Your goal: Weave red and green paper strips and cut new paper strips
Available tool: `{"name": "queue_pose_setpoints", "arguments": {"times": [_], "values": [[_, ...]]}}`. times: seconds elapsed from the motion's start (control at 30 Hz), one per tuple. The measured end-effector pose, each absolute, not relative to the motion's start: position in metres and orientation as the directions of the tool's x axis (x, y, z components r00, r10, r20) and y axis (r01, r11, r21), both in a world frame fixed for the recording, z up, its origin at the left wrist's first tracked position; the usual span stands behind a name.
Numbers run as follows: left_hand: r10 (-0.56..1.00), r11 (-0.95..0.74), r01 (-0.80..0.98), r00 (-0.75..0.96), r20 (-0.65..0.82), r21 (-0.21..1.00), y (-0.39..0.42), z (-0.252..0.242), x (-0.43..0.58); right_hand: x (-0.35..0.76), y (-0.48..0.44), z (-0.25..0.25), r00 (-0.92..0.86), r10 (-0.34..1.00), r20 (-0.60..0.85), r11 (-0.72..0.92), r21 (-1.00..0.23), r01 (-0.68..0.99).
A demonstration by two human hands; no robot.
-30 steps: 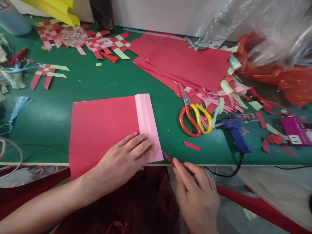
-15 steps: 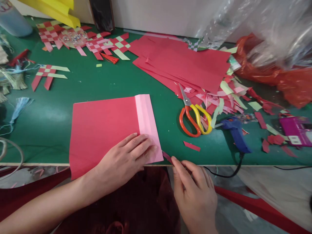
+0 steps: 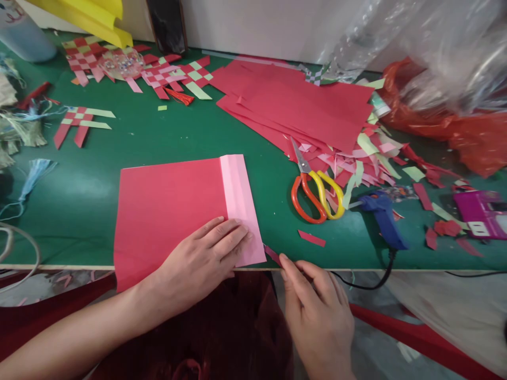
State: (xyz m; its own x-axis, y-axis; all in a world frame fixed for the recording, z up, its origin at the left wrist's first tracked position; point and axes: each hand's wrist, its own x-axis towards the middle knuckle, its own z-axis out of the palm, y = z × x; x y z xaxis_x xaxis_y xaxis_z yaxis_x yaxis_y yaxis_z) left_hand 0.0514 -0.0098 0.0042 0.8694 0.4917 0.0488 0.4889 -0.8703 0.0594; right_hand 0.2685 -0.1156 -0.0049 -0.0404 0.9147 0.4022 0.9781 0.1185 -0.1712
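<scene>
A red paper sheet (image 3: 170,206) lies at the table's front edge, its lower left part over the edge. Along its right side runs a folded pink strip (image 3: 237,184). My left hand (image 3: 209,248) rests flat on the sheet and the strip, fingers spread a little, holding nothing. My right hand (image 3: 317,306) pinches a small thin dark-red tool (image 3: 272,254) between thumb and index finger, its tip at the strip's lower right edge. Orange and yellow scissors (image 3: 317,195) lie partly open to the right, near a small red scrap (image 3: 311,238).
Red sheets (image 3: 293,100) are stacked at the back, beside paper scraps (image 3: 356,163). A blue glue gun (image 3: 382,216) with a black cord lies at the right. Woven paper pieces (image 3: 83,60), a phone (image 3: 166,26) and tassels (image 3: 31,177) are at the back and left.
</scene>
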Motion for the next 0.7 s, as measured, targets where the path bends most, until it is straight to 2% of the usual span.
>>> {"name": "queue_pose_setpoints", "arguments": {"times": [0.57, 0.7], "values": [[0.500, -0.866, 0.495, 0.863, 0.078, 0.073, -0.014, 0.014, 0.055, 0.276, -0.124, -0.008, -0.064, 0.917, 0.394, 0.162, -0.221, 0.962], [0.497, -0.868, 0.497, 0.866, 0.054, 0.023, -0.005, 0.022, 0.060, 0.274, -0.124, -0.008, -0.067, 0.919, 0.389, 0.165, -0.225, 0.960]]}}
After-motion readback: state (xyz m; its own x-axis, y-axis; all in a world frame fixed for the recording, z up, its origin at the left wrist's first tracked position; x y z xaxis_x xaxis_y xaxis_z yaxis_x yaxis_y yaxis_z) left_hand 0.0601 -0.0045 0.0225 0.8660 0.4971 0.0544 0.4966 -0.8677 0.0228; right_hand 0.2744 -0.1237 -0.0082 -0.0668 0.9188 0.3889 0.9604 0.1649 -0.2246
